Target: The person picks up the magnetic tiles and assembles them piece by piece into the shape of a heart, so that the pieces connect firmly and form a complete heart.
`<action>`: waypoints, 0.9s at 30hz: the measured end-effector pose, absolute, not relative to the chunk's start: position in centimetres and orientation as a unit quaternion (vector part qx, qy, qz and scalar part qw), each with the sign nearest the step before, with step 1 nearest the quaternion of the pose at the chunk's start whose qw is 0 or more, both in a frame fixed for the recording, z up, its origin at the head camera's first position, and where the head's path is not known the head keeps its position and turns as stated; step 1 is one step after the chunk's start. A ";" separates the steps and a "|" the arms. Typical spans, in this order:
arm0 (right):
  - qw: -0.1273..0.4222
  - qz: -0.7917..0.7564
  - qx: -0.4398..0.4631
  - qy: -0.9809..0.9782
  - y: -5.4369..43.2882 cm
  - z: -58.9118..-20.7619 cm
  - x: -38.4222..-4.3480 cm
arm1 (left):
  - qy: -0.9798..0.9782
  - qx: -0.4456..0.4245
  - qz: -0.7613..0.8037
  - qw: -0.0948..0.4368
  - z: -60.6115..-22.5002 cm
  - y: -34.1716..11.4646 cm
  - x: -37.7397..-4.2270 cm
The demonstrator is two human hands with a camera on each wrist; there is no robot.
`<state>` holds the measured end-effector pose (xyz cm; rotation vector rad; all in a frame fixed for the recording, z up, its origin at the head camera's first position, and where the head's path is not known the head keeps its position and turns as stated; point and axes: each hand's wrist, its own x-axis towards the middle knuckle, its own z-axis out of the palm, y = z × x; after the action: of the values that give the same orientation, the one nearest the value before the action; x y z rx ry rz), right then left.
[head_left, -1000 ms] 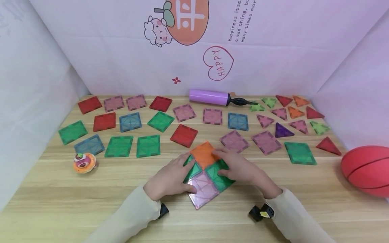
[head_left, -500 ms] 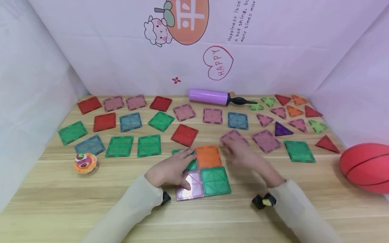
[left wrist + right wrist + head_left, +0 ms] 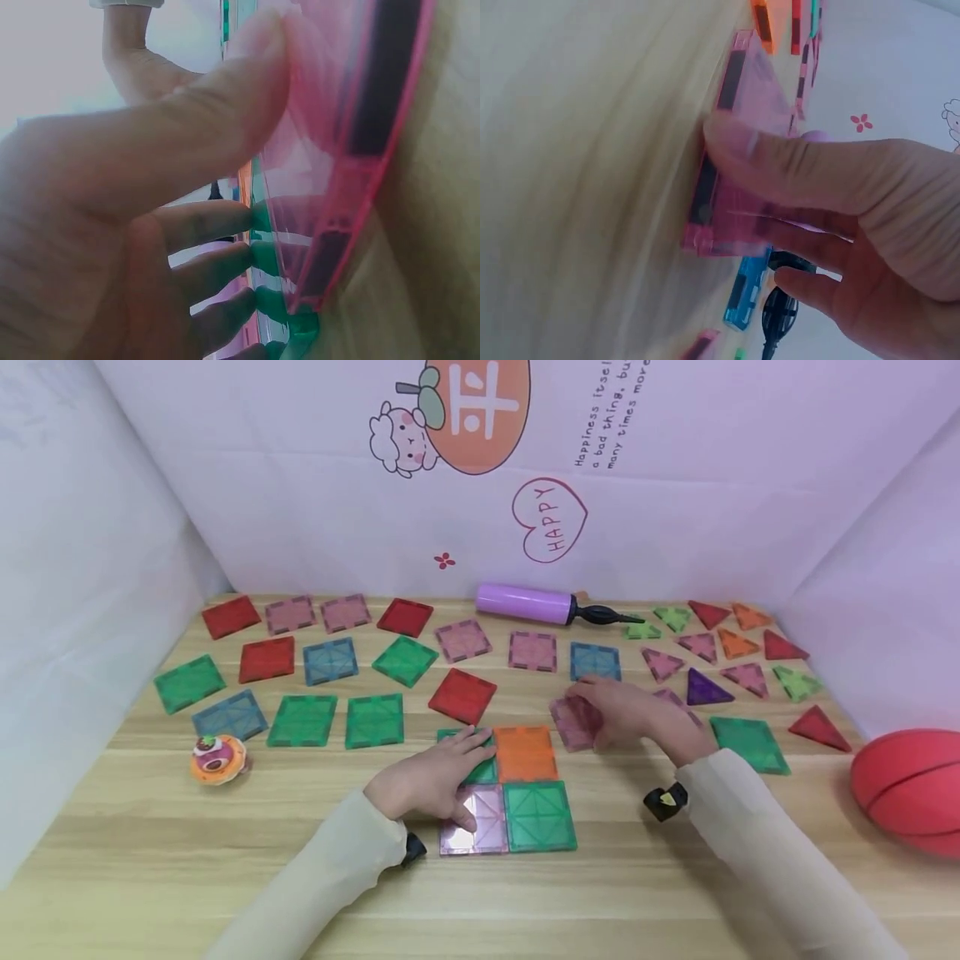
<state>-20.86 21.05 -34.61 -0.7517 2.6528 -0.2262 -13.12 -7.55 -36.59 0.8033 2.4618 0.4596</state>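
The left hand (image 3: 431, 779), fingers spread, rests on the far green tile (image 3: 486, 772), its thumb on the near pink tile (image 3: 491, 817); these form a two-by-two square with the orange tile (image 3: 527, 754) and near green tile (image 3: 540, 817) on the worktop (image 3: 600, 902); the right hand (image 3: 626, 710) pinches another pink tile (image 3: 572, 727) just right of the orange tile; beyond it lie a blue tile (image 3: 596, 660) and a pump (image 3: 525, 604).
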 end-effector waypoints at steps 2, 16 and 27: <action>0.166 -0.095 -0.268 0.944 21.0 -34.7 -20.9 | 0.905 0.299 0.170 0.251 -36.6 -7.6 -13.2; 0.022 -0.228 -0.319 0.920 19.7 -33.0 -19.9 | 0.907 0.296 0.169 0.246 -36.6 -7.8 -13.4; 0.000 -0.257 -0.322 0.911 15.5 -34.7 -19.1 | 0.906 0.313 0.164 0.235 -36.7 -7.8 -13.5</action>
<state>-19.08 15.45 -34.65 -1.0108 2.8628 -0.8059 -13.46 -7.79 -36.68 0.8585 2.4849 0.4509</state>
